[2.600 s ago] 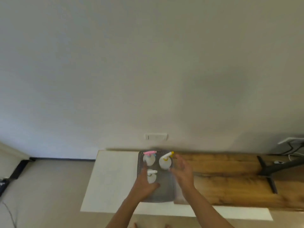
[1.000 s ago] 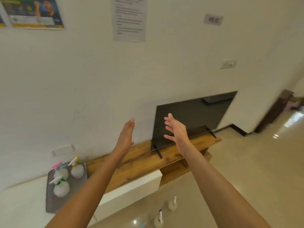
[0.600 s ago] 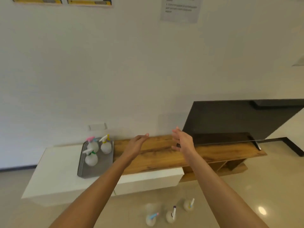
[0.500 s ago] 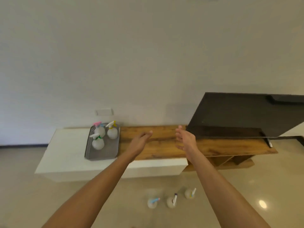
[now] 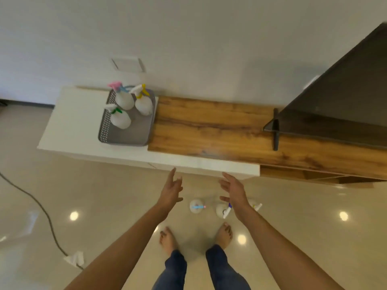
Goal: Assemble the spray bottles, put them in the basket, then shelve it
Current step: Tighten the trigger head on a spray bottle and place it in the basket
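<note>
Pale glossy floor (image 5: 104, 206) fills the lower view, and a low white tabletop (image 5: 73, 130) runs along the wall with a wood slab (image 5: 209, 126) laid over its right part. On the white end, touching the slab's left edge, sits the grey basket (image 5: 127, 137), holding three upright bottles: a pink-headed one (image 5: 123, 99), a yellow-headed one (image 5: 143, 104) and a green-headed one (image 5: 119, 120). Three more bottles stand on the floor in a short row just ahead of the person's bare feet: a blue-headed one (image 5: 196, 206), a purple-headed one (image 5: 222, 210), and a third (image 5: 256, 206) mostly hidden behind the right wrist. Both hands hang above that row, well clear of the basket. The left hand (image 5: 170, 190) has its grip apart, fingers straight and spread, holding nothing; the right hand (image 5: 233, 190) is likewise spread and empty. The row lies below and slightly nearer the person than the fingertips, running left to right, with each bottle's long axis vertical and its spray head on top. The blue-headed bottle sits between the two hands, a little closer to the left; the purple-headed one and the hidden one lie under the right. Judging by this, the floor bottles come next: each hand would drop straight down onto its nearest neck, then carry it up and left to the basket.
</note>
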